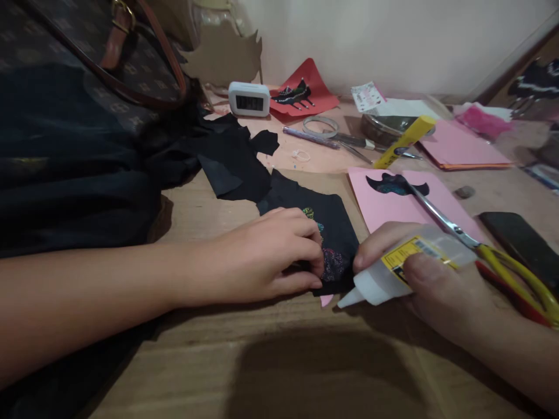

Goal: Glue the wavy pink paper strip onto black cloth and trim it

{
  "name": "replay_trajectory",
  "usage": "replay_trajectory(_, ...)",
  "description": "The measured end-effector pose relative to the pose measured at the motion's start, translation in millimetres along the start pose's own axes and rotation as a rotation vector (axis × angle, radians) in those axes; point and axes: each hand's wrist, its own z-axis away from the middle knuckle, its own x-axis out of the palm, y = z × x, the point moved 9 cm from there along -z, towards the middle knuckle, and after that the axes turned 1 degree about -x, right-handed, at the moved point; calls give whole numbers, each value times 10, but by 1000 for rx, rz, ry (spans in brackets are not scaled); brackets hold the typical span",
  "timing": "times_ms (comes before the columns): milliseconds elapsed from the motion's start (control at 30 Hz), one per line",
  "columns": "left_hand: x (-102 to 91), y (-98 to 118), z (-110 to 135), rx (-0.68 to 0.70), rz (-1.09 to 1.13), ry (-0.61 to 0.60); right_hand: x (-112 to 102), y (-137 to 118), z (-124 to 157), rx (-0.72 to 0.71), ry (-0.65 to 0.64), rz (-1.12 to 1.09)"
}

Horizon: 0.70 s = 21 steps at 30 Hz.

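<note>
My left hand (292, 250) lies over a black sheet (336, 215), its fingers curled and the thumb close to the fingertips at the lower edge. The sheet carries glittery coloured patterns; whether it is cloth or paper I cannot tell. A small pink scrap (326, 300) pokes out from under that edge. Wrapped around a translucent glue bottle (379, 282) with a yellow label is my right hand (445, 285). The bottle's white nozzle points left and down, close to the pink scrap. My palm hides part of the bottle.
Scissors (510, 273) with yellow and red handles rest across pink paper (375, 212) bearing a black cut-out (395, 184). Nearby lie a dark phone (519, 238) and a yellow glue stick (404, 142). Behind stand a white digital clock (249, 100) and red paper (321, 87). A bag (87, 58) occupies the left.
</note>
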Motion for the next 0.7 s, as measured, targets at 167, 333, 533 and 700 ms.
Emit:
replay_trajectory(167,-2,13,-1,0,-26,7,56,-71,19,-89,-47,92)
replay_trajectory(333,11,13,-7,-14,-46,0,16,33,5,-40,-14,16)
replay_trajectory(533,7,14,-10,-4,-53,15,3,27,-19,-34,50,38)
replay_trajectory(700,10,12,-3,16,-52,18,45,102,-19,20,41,-36)
